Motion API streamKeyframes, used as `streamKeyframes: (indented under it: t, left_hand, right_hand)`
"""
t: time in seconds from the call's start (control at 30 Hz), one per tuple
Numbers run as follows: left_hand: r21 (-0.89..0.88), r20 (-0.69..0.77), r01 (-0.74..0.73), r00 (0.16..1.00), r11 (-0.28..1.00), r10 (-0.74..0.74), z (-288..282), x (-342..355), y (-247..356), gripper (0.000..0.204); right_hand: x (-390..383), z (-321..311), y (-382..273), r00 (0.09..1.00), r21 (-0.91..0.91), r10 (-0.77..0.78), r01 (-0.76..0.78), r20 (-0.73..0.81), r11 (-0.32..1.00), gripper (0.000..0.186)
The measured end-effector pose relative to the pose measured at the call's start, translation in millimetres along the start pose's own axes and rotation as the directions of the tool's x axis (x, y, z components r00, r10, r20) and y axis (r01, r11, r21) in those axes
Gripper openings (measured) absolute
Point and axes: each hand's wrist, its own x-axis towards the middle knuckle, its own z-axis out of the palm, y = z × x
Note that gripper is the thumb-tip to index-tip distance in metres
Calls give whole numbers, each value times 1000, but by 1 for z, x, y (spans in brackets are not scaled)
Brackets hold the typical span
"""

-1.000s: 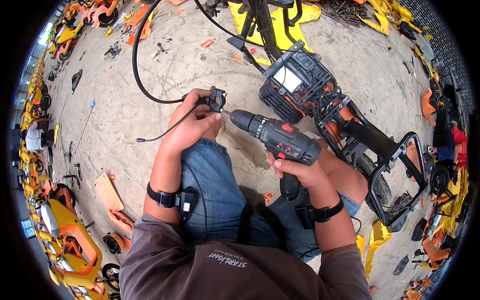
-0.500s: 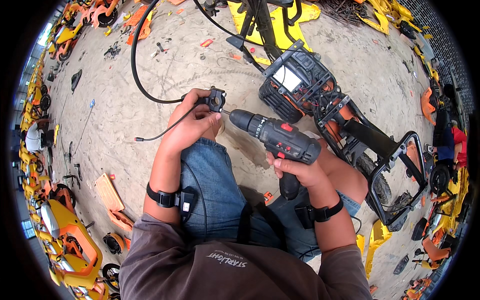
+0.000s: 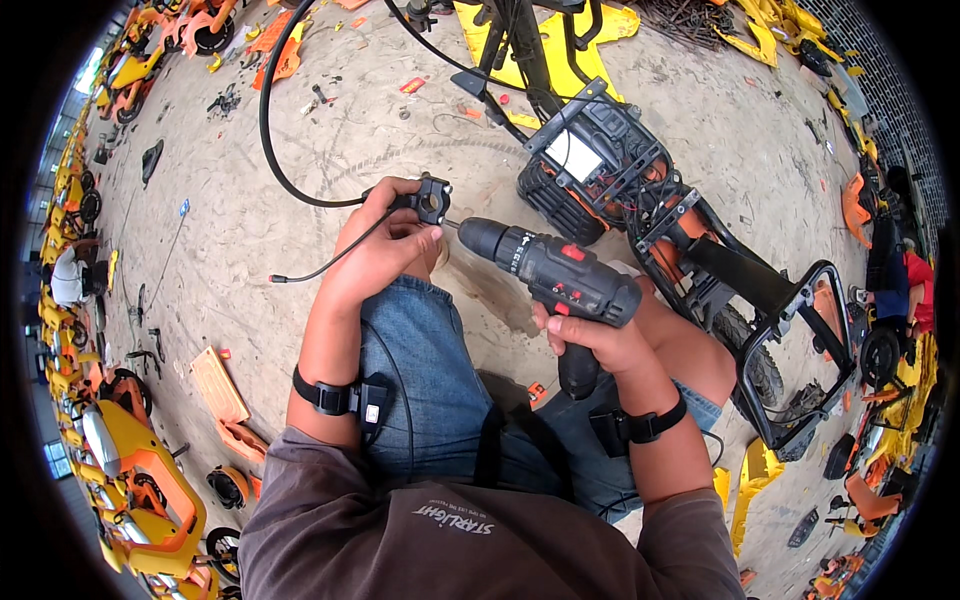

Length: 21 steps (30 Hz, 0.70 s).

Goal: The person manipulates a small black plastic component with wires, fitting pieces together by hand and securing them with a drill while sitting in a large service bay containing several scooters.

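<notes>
My left hand [image 3: 372,252] is closed around a black handlebar clamp [image 3: 434,203] with a round opening, held over my left knee. From it a thick black hose [image 3: 266,130] curves up and away, and a thin cable [image 3: 325,262] with a small plug at its end hangs to the left. My right hand [image 3: 592,340] grips the handle of a black cordless drill [image 3: 560,272], pointed left. The drill's thin bit [image 3: 452,224] meets the clamp's lower right corner; the exact contact is too small to make out.
A stripped vehicle frame [image 3: 690,225] with black tubes and wheels stands close on my right. Yellow panels [image 3: 600,35] lie beyond it. An orange board [image 3: 218,385] rests on the floor at left, near yellow scooters [image 3: 150,460]. Another person [image 3: 915,295] is at the far right.
Both hands, the clamp and the drill stay in nearly the same place. The hose has shifted very slightly to the left.
</notes>
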Motion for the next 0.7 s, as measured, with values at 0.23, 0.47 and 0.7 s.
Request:
streamKeyframes:
  t: [0.23,0.47,0.7]
  left_hand:
    - [7,-10,32,999,999,-32,1,0,3,54]
    - [14,-12,22,1000,1000,-22,1,-1,3,54]
    - [17,-13,45,999,999,-45,1,-1,3,56]
  right_hand:
    - [0,-1,1,1000,4,1,-1,10,1000,37]
    - [0,0,0,1000,4,15,-15,0,1000,38]
    - [0,0,1,1000,4,4,-4,5,1000,38]
